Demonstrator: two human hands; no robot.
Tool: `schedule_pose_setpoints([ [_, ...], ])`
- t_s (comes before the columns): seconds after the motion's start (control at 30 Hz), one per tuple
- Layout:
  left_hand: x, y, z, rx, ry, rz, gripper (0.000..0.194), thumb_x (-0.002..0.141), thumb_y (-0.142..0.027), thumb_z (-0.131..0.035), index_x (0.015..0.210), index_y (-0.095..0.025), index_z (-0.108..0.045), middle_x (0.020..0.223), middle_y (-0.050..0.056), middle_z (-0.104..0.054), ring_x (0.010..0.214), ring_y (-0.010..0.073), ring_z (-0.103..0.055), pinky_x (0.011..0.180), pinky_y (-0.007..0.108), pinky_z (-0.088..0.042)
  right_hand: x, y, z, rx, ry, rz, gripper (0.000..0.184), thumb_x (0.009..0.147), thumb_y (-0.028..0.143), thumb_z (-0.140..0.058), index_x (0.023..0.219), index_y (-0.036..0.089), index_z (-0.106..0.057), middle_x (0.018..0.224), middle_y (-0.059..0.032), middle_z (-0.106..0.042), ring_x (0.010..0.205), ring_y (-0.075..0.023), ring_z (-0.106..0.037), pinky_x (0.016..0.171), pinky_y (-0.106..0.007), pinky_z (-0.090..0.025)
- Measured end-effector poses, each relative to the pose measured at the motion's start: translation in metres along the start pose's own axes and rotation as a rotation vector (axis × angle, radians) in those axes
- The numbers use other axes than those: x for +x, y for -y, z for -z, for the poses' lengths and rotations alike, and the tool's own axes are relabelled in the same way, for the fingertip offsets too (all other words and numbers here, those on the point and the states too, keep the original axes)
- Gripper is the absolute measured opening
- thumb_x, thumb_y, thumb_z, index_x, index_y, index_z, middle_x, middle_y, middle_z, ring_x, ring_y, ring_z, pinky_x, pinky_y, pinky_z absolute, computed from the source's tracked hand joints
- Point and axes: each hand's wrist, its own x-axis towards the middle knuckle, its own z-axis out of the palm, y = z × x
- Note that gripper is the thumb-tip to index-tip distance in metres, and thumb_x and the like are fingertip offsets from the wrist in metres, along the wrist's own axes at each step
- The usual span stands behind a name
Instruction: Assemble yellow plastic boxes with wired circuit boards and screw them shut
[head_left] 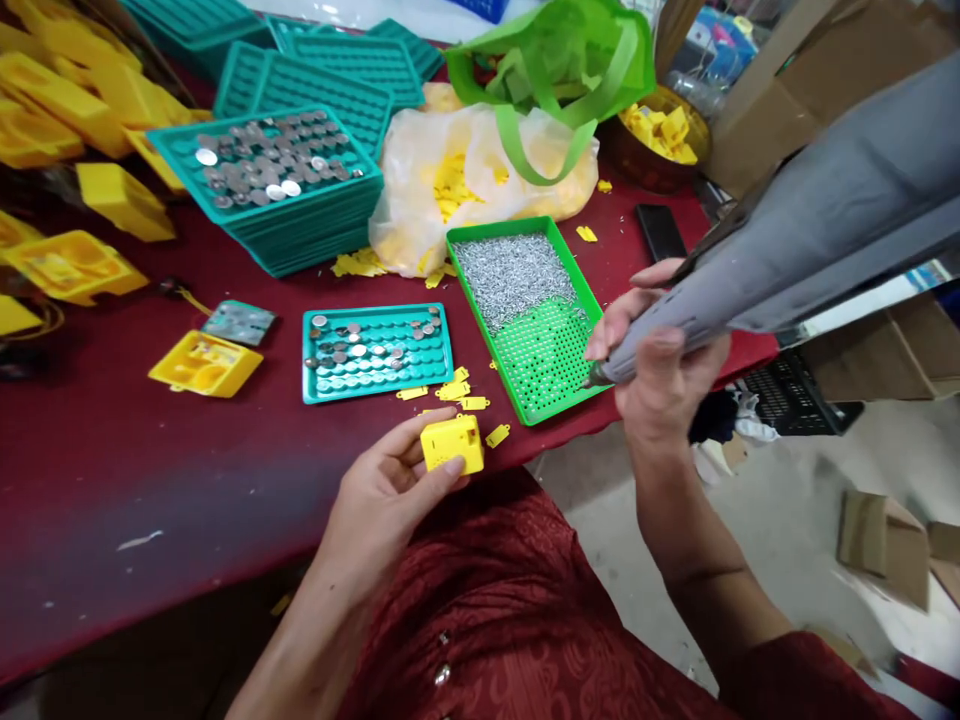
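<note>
Pinches a small yellow case [452, 445] in the left hand [397, 480], thumb pressed on its lower right corner and fingers behind, by the front edge of the bench [247, 480]. Grips a grey tool [757, 260] in the right hand [660, 375], thumb and fingers wrapped round its narrow end. Points the tool's tip down and left at the near right corner of a green perforated tray [544, 365], well apart from the case; cannot tell from this view whether touching the rim. Has small metal pieces [514, 275] heaped in the tray's far half, bare mesh in the near half. Has loose yellow tags [474, 403] scattered toward the front edge, just beyond the left hand, beside the near right corner of a teal tray [352, 384] dotted with round discs [359, 351]. Farther left, has an open yellow case [206, 372] next to a greenish flat packet [238, 323], and a pile of larger yellow cases [124, 200] by the left edge. Toward the back edge, has stacked teal trays [315, 235], a whitish plastic bag [405, 150] of yellow pieces and a green bag [555, 50]; near the right edge, a dark flat object [660, 233] and a bowl [645, 172] of yellow parts.
</note>
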Motion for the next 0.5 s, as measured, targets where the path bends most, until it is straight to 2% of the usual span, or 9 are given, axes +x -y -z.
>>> schedule_pose_setpoints([
  [0.13,-0.002,-0.005,-0.008,-0.017,-0.004,0.006,0.055,0.064,-0.029,-0.088,0.115,-0.018,-0.068,0.113,0.009,-0.076,0.094,0.0198,-0.072,0.078,0.024,-0.058,-0.01,-0.022,-0.009,-0.202,-0.022,-0.02,0.059,0.087,0.078,-0.034,0.122,0.032,-0.04,0.073,-0.0016,-0.051,0.058,-0.0197,-0.055,0.056,-0.036,-0.047],
  [0.37,-0.001,-0.005,-0.007,0.003,-0.015,-0.006,0.055,0.064,-0.031,-0.088,0.114,-0.019,-0.069,0.111,0.009,-0.076,0.093,0.0226,-0.073,0.076,0.028,-0.06,-0.006,-0.029,-0.01,-0.16,-0.065,0.008,0.059,0.083,0.081,-0.042,0.117,0.032,-0.041,0.07,0.0004,-0.051,0.051,-0.0184,-0.054,0.051,-0.035,-0.048],
  [0.5,0.003,0.0,-0.004,0.005,-0.003,-0.023,0.056,0.062,-0.031,-0.089,0.113,-0.019,-0.069,0.109,0.009,-0.076,0.089,0.0221,-0.073,0.071,0.027,-0.06,-0.006,-0.029,-0.01,-0.205,-0.059,-0.02,0.063,0.084,0.083,-0.036,0.12,0.031,-0.04,0.072,0.0003,-0.051,0.055,-0.0179,-0.057,0.054,-0.034,-0.049],
])
